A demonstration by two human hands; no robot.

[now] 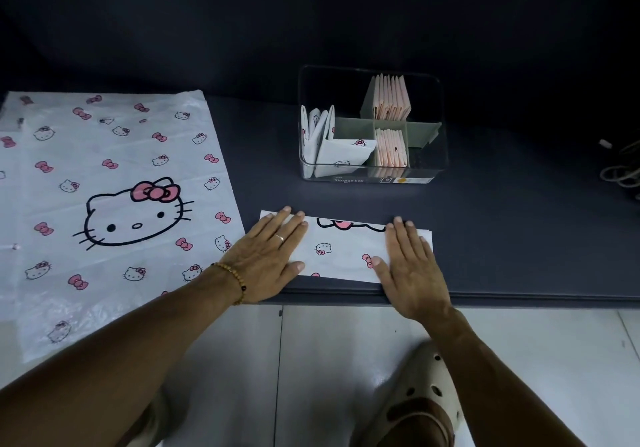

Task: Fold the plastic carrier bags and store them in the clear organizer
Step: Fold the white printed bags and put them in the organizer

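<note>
White plastic lies pressed under both flat palms: the left hand (266,256) and right hand (410,266) hold nothing, fingers straight on a folded bag (343,249) at the table's (519,239) near edge. This looks like mid-fold flattening; next probably another fold. Behind stands the clear organizer (372,124), partly filled; an unfolded bag (104,204) waits left.

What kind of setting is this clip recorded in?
Probably a home or small workroom, not a factory. A dark mat-covered table stands over a pale tiled floor, the person wears a cream clog, and a clear organizer holds folded bags beside a flat cartoon-cat bag.
</note>
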